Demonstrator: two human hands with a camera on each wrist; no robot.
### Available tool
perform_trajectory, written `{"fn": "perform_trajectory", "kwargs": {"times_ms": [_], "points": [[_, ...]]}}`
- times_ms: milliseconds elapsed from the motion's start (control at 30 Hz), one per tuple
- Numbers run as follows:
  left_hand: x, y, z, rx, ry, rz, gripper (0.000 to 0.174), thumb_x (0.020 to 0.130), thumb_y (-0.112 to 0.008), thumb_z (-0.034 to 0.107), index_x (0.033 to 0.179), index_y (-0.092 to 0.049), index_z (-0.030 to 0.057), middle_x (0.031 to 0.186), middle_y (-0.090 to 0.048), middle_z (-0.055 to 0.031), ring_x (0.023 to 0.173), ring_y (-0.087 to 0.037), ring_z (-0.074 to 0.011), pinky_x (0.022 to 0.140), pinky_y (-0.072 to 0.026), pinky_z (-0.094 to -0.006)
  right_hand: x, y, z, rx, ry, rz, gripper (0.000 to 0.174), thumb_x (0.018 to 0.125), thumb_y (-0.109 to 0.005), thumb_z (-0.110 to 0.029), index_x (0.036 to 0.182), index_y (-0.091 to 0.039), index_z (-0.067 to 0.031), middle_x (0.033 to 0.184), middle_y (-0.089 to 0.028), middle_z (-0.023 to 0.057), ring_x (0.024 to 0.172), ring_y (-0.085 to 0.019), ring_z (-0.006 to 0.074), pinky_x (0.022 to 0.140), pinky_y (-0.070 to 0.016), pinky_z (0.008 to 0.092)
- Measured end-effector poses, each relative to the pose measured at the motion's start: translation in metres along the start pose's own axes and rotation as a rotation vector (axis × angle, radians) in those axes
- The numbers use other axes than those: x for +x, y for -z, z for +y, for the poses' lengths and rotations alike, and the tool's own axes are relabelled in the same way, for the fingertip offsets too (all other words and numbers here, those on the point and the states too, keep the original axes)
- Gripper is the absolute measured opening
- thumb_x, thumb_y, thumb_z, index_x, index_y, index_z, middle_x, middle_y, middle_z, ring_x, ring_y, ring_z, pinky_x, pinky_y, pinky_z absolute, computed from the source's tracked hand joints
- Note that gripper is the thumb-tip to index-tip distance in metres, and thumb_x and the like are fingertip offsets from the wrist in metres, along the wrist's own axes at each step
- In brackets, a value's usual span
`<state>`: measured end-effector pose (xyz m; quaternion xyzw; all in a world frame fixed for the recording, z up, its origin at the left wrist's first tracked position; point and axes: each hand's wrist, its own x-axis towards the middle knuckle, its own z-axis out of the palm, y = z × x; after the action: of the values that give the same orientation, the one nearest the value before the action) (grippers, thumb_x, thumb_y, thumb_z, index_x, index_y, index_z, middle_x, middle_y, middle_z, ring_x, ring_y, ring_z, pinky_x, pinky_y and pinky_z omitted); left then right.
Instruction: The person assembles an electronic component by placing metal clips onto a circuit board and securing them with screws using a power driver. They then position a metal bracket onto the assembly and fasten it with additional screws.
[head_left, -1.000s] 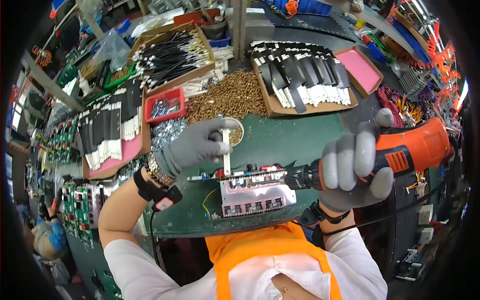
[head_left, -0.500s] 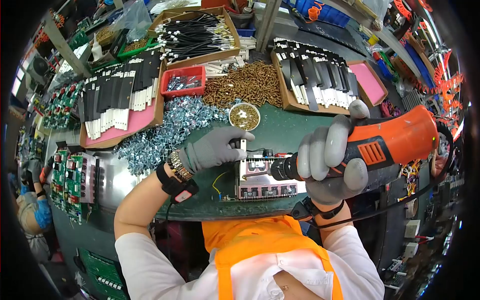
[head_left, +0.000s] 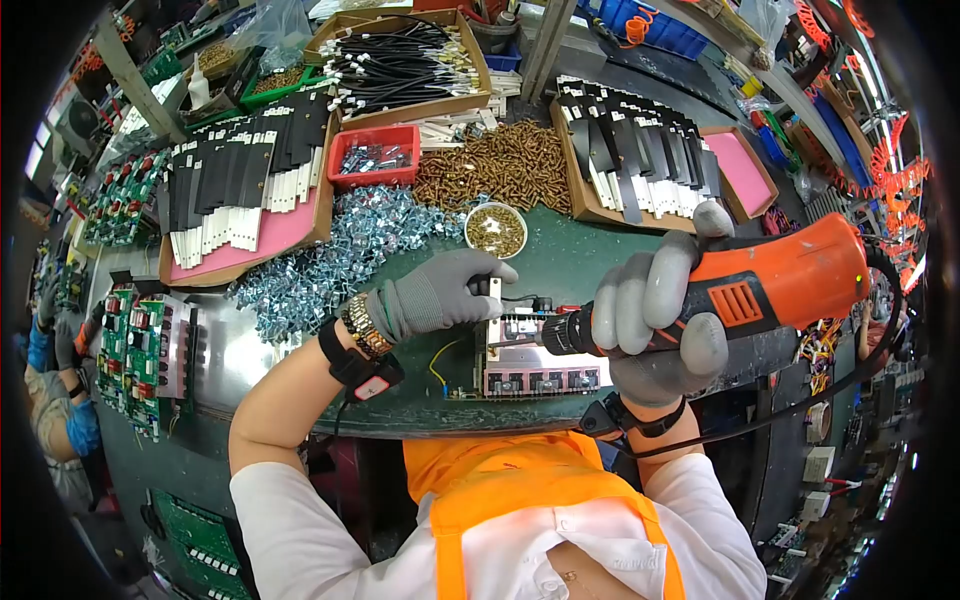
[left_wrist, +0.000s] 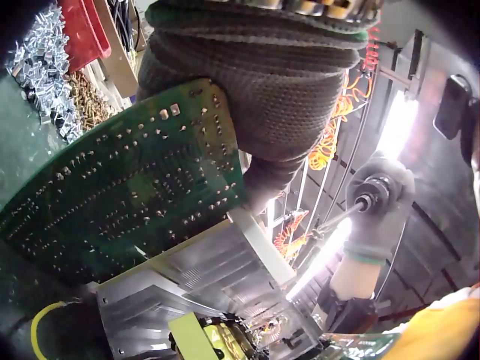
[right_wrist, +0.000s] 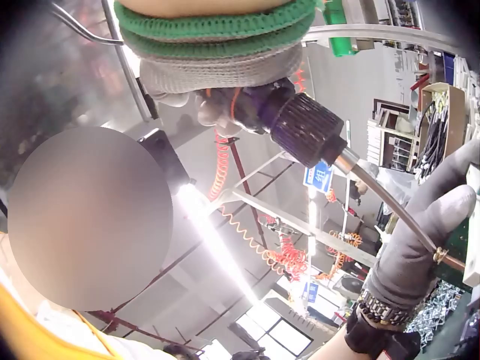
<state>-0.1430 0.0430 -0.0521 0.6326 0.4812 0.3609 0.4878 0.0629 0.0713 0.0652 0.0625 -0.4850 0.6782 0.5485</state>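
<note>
In the head view my gloved left hand [head_left: 440,290] pinches the end of a white strip [head_left: 495,290] at the back left of a circuit board assembly with a metal heat sink [head_left: 545,382]. The left wrist view shows the board's green soldered underside [left_wrist: 142,180] beside that hand, its fingertips partly hidden. My gloved right hand [head_left: 660,310] grips an orange and black power screwdriver [head_left: 790,275], held level and pointing left. Its long bit [right_wrist: 390,202] ends in a small brass-coloured screw [right_wrist: 440,256], close by the left fingers in the right wrist view.
Behind the hands stand a cup of screws [head_left: 496,230], a heap of brass-coloured screws [head_left: 490,170] and silvery clips [head_left: 355,245]. Cardboard boxes of black and white strips [head_left: 640,160] flank them. A black cable [head_left: 780,415] trails from the screwdriver past the right forearm.
The head view has shifted, bringing more of the clips into sight. Relative to the board, the screwdriver has moved left toward the strip. Both hands keep their hold, nearly still over the last half second.
</note>
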Motion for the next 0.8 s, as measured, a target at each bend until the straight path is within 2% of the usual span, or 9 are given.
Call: {"fn": "perform_trajectory", "kwargs": {"times_ms": [100,167,200,267,333,467,533,633,800], "points": [[0.0,0.0,0.0,-0.004,-0.007,-0.002,0.044,0.079,-0.076,0.021,0.118,-0.063,0.0053,0.091,-0.056,0.0028,0.077,-0.048,-0.0046,0.07,-0.0431,-0.0216,-0.003,0.004,-0.005,0.005,-0.029,-0.02,0.068,0.085,-0.069,-0.023,0.139,-0.032,-0.0028,0.069,-0.05,0.0001,0.045,-0.046,0.0099,0.04,-0.0399,0.027],[0.001,0.0,-0.002,-0.002,-0.016,0.001,0.043,0.079,-0.076,0.02,0.118,-0.063,0.0053,0.09,-0.056,0.003,0.076,-0.047,-0.0044,0.07,-0.0428,-0.0214,-0.006,0.011,-0.01,0.125,-0.113,-0.087,0.074,0.085,-0.07,-0.014,0.143,-0.025,-0.0072,0.08,-0.061,0.0066,0.051,-0.055,0.0192,0.05,-0.0472,0.0352],[0.001,0.0,-0.004,-0.007,-0.014,-0.001,0.043,0.079,-0.076,0.02,0.118,-0.063,0.0054,0.09,-0.056,0.0031,0.076,-0.047,-0.0045,0.07,-0.0427,-0.0213,-0.005,0.01,-0.009,0.126,-0.117,-0.089,0.074,0.085,-0.07,-0.014,0.143,-0.025,-0.0072,0.08,-0.061,0.0066,0.051,-0.055,0.0192,0.05,-0.0472,0.0352],[0.001,0.0,-0.004,-0.014,-0.012,-0.001,0.043,0.079,-0.076,0.02,0.117,-0.063,0.0054,0.09,-0.056,0.0033,0.076,-0.047,-0.0045,0.069,-0.0426,-0.0213,-0.003,0.006,-0.007,0.027,-0.053,-0.108,0.07,0.085,-0.069,-0.019,0.141,-0.03,-0.005,0.068,-0.053,0.0017,0.042,-0.047,0.0125,0.041,-0.0432,0.0296],[0.0,0.0,0.0,0.004,-0.022,0.009,0.043,0.079,-0.075,0.021,0.117,-0.063,0.0056,0.089,-0.056,0.0035,0.075,-0.047,-0.0045,0.069,-0.0426,-0.0214,-0.003,-0.001,-0.005,0.045,-0.085,-0.122,0.07,0.084,-0.07,-0.018,0.141,-0.031,-0.0057,0.069,-0.054,0.0022,0.043,-0.049,0.0136,0.042,-0.0442,0.0302],[0.0,0.0,0.0,0.016,-0.056,0.019,0.043,0.079,-0.075,0.024,0.117,-0.064,0.0056,0.088,-0.057,0.0019,0.075,-0.048,-0.0056,0.069,-0.0427,-0.0223,0.001,0.003,-0.003,0.024,-0.172,-0.319,0.07,0.08,-0.075,-0.012,0.135,-0.034,-0.0056,0.072,-0.06,0.0057,0.046,-0.055,0.0187,0.045,-0.0471,0.0324],[0.001,0.0,0.003,0.016,-0.005,-0.009,0.041,0.078,-0.072,0.022,0.113,-0.064,0.0027,0.098,-0.064,-0.0091,0.088,-0.059,-0.017,0.081,-0.0481,-0.0306,0.002,-0.005,0.001,0.032,-0.211,-0.367,0.07,0.079,-0.077,-0.012,0.134,-0.035,-0.0052,0.072,-0.06,0.0059,0.048,-0.055,0.019,0.046,-0.0477,0.0329],[0.007,-0.003,-0.014,0.033,-0.112,0.006,0.039,0.078,-0.071,0.022,0.111,-0.064,0.0022,0.097,-0.064,-0.01,0.088,-0.061,-0.0185,0.08,-0.0489,-0.0314,0.002,-0.018,0.008,0.067,-0.234,-0.395,0.069,0.078,-0.078,-0.012,0.132,-0.036,-0.0047,0.071,-0.06,0.0063,0.05,-0.056,0.0194,0.048,-0.0485,0.0336],[0.007,-0.003,-0.015,0.08,-0.097,-0.007,0.038,0.078,-0.07,0.022,0.109,-0.063,0.0015,0.097,-0.064,-0.0113,0.088,-0.062,-0.0203,0.079,-0.0498,-0.0323,0.004,-0.024,0.015,0.089,-0.243,-0.392,0.069,0.076,-0.081,-0.013,0.129,-0.038,-0.0039,0.07,-0.06,0.0069,0.054,-0.057,0.0202,0.052,-0.0499,0.0348]]}}
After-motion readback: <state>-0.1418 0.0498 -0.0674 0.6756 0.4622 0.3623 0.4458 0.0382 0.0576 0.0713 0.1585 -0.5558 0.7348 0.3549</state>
